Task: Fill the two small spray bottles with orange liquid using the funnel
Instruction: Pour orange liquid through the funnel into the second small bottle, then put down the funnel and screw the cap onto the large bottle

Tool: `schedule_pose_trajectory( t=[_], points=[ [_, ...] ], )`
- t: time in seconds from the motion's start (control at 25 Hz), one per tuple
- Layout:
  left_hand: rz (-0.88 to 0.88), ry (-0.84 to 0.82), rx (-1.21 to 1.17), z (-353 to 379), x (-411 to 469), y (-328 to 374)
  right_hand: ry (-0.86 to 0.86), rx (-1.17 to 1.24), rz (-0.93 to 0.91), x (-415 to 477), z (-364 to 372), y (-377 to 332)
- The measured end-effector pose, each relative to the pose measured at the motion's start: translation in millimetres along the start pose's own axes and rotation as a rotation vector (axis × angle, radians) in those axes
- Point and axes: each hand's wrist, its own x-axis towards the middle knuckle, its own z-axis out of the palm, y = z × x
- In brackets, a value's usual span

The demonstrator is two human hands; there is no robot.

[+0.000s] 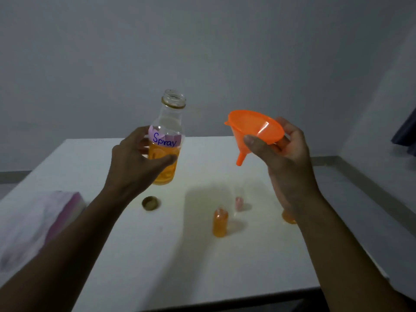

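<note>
My left hand (132,163) grips a clear glass bottle (167,140) with a pink "Spray" label, open at the top and about half full of orange liquid, held above the table. My right hand (286,154) holds an orange funnel (254,129) in the air, its spout pointing down and left. One small bottle (220,222) full of orange liquid stands uncapped on the white table (202,266). A second small orange-filled bottle (288,217) is mostly hidden behind my right wrist. A small pinkish spray cap (239,203) stands between them.
A gold bottle lid (150,203) lies on the table below the big bottle. A pink-and-white tissue pack (33,226) sits at the table's left edge. A grey wall stands close behind the table, and a dark object (405,134) shows at the far right.
</note>
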Motion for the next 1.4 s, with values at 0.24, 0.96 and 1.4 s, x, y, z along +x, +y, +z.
schedule_pose_trajectory(
  t=[0.24,0.96,1.4],
  points=[
    [-0.203,0.181,-0.049,-38.6,-10.8,-61.1,-0.144,-0.144,0.232,13.1,128.4,43.7],
    [-0.406,0.229,-0.163,-23.3,-19.1,-128.7,-0.356,-0.928,0.215,23.4,218.5,149.7],
    [-0.429,0.163,-0.149,-18.6,-21.1,-135.8,-0.247,-0.747,-0.125,-33.1,181.4,142.1]
  ],
)
